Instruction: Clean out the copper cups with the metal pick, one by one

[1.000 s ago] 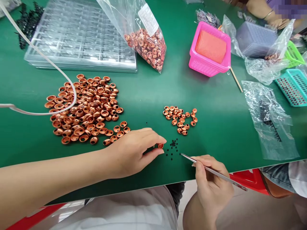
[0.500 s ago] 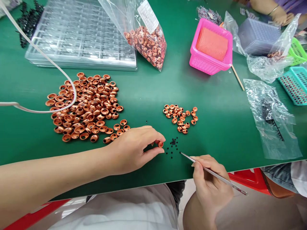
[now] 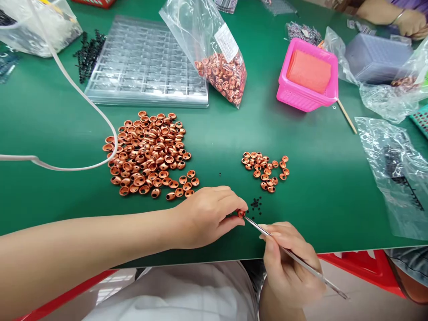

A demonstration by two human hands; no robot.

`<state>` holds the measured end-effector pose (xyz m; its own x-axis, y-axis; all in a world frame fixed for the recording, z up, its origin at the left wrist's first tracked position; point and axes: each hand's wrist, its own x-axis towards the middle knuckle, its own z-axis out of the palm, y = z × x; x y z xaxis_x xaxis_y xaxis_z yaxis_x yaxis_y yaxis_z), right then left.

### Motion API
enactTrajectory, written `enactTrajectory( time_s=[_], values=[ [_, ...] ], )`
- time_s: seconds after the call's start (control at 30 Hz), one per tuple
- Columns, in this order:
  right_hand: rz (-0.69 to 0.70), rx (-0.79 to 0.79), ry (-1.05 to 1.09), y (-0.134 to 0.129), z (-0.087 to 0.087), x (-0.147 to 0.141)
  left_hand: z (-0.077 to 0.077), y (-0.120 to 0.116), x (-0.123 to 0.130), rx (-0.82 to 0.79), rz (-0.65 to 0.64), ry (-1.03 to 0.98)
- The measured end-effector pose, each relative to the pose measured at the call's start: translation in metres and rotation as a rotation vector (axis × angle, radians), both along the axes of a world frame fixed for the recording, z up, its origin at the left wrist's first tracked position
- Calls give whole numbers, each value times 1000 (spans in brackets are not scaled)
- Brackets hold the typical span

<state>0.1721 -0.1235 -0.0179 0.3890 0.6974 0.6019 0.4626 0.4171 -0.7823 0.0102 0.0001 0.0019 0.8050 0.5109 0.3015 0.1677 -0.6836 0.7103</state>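
Note:
Between thumb and fingers, my left hand [image 3: 207, 217] pinches one copper-coloured bead [image 3: 241, 213] just above the green table [image 3: 214, 147]. My right hand [image 3: 290, 263] grips metal tweezers [image 3: 297, 260], whose tip is at that bead. Whether the tip holds anything is too small to tell. Small black pieces [image 3: 256, 203] lie scattered just right of the bead. Beyond them is a small group of copper beads [image 3: 266, 171]. A large pile of the same beads [image 3: 147, 151] spreads out to the left, past my left forearm.
A white cable [image 3: 83, 100] loops over the left side. Clear plastic trays [image 3: 143, 67], a bag of beads [image 3: 224, 76] and a pink basket [image 3: 306, 98] stand farther back. A plastic bag [image 3: 394, 178] lies right. Another person's hand [image 3: 413, 22] is at top right.
The tweezers' tip has moved from the black pieces to the bead in my left hand, and my hands are closer together. The view has shifted, so the table things appear farther right and slightly lower.

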Motion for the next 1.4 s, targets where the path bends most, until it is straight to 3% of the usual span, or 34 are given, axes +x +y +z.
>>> enactTrajectory(
  time_s=[0.87,1.4],
  values=[
    [67,-137,-160,-5,2,1,2,0,2,-9,-14,25],
    [66,-68,-209,-6,3,-1,3,1,2,5,3,26]
  ],
)
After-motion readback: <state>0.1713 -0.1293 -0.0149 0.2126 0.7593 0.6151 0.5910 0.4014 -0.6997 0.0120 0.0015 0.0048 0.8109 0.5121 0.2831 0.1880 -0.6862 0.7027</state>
